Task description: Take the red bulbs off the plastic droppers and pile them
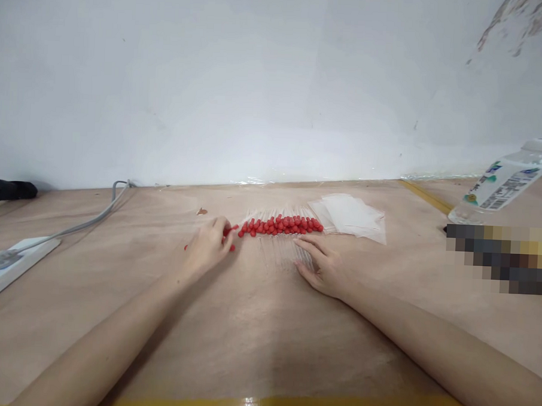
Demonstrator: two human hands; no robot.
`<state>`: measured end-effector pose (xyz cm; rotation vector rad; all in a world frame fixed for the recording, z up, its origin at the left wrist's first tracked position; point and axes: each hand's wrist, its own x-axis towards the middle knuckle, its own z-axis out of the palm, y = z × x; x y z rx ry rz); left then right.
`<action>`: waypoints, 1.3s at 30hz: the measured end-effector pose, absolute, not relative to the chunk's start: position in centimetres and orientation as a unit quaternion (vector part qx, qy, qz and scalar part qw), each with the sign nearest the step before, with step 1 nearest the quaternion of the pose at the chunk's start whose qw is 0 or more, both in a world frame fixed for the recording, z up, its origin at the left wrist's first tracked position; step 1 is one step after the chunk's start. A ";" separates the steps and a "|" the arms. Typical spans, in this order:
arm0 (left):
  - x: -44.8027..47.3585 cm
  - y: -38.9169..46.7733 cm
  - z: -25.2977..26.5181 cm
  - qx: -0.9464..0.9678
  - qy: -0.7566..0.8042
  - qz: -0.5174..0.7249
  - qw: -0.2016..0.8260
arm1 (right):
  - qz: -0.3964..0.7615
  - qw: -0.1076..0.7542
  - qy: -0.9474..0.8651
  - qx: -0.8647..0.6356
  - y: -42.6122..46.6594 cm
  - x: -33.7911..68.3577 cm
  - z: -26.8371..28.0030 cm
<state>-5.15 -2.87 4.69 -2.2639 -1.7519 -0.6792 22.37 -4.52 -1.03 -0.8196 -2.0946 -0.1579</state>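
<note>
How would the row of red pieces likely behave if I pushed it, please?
The red pieces look small, so each is probably light. Their rounded shapes suggest some may roll. They lie piled together, so a push would likely shift several at once.

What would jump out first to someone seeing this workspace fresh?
Most likely the bright red pieces, heaped in a long row across the middle of the brown tabletop. Next, probably the overlapping white sheets just right of that row, and the clear bottle with a printed label near the right edge, close to the pale wall.
</note>
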 end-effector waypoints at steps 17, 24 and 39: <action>-2.0 -6.2 -0.1 -0.892 -0.280 -0.326 0.139 | -0.053 0.333 -0.912 -0.233 -4.1 20.8 -1.2; -1.0 -5.8 0.4 -0.893 -0.282 -0.324 0.133 | -0.041 0.349 -0.912 -0.209 -3.9 20.6 -1.7; -0.8 -5.9 0.0 -0.910 -0.216 -0.330 0.128 | -0.013 0.377 -0.912 -0.164 -4.4 20.1 -1.4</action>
